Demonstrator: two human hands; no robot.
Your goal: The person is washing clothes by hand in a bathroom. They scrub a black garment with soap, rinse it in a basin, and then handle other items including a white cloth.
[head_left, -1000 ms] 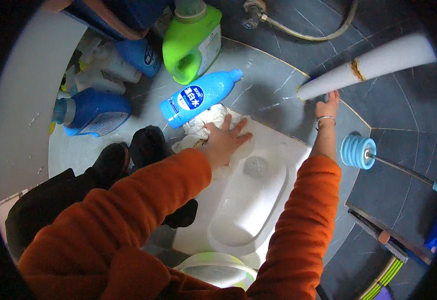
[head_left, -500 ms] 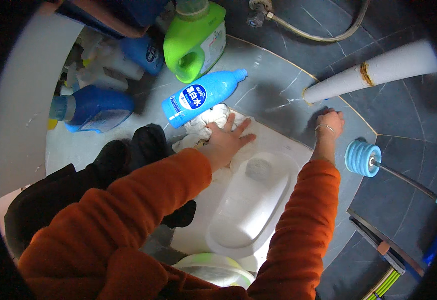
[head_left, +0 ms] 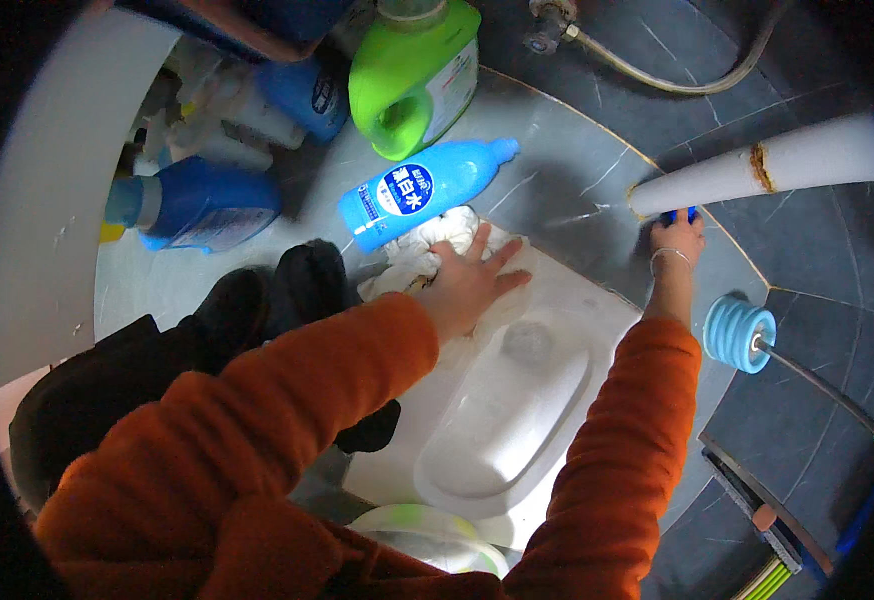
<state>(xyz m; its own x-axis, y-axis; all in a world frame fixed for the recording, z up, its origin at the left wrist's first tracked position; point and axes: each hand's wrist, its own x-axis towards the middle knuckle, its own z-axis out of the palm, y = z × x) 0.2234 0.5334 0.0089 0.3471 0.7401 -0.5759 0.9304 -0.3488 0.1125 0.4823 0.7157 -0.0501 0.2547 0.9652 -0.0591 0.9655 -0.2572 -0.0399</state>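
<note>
L hand [head_left: 472,285] is lying splayed and unclenched on a crumpled white cloth [head_left: 402,262] at the squat pan's [head_left: 407,440] upper-left corner, while R hand [head_left: 679,242] is touching a small blue thing [head_left: 692,213] near the floor's [head_left: 567,180] wall-side edge, by the foot of the pipe [head_left: 717,178]; can't tell if it's gripping. For steadiness, weight should prob. be resting on a flat L palm, w/ R fingertips staying low and knuckles clear of the pipe. The blue thing is showing dark blue, mostly finger-hidden, shape unclear; the cloth is bunching in loose folds.
</note>
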